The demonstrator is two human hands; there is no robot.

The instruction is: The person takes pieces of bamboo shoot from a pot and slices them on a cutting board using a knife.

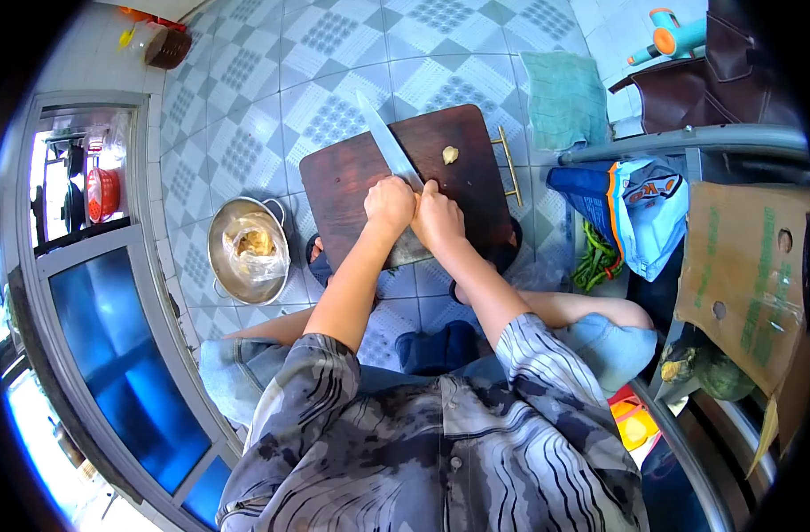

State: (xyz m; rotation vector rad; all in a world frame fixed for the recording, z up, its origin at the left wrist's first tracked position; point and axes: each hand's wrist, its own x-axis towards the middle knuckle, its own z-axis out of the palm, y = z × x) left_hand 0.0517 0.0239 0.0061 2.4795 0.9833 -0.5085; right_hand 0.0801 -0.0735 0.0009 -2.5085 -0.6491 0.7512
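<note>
Sitting with knees apart, the person in a grey patterned shirt holds both bare hands together over the near half of a dark wooden cutting board. The right hand has its fingers curled around the knife where the blade ends; the handle itself is hidden. Right against it, the left hand has its fingers bent inward, and I cannot tell whether they pinch anything. On the floor to the left stands a metal bowl containing a clear plastic bag and yellowish pieces; to the right, green peppers lie beside a blue and white bag. The blade slants away leftward, its tip past the board's far edge. Right of it, on the board, lies a pale garlic-like piece. Farther off, a pale green cloth covers some floor tiles.
</note>
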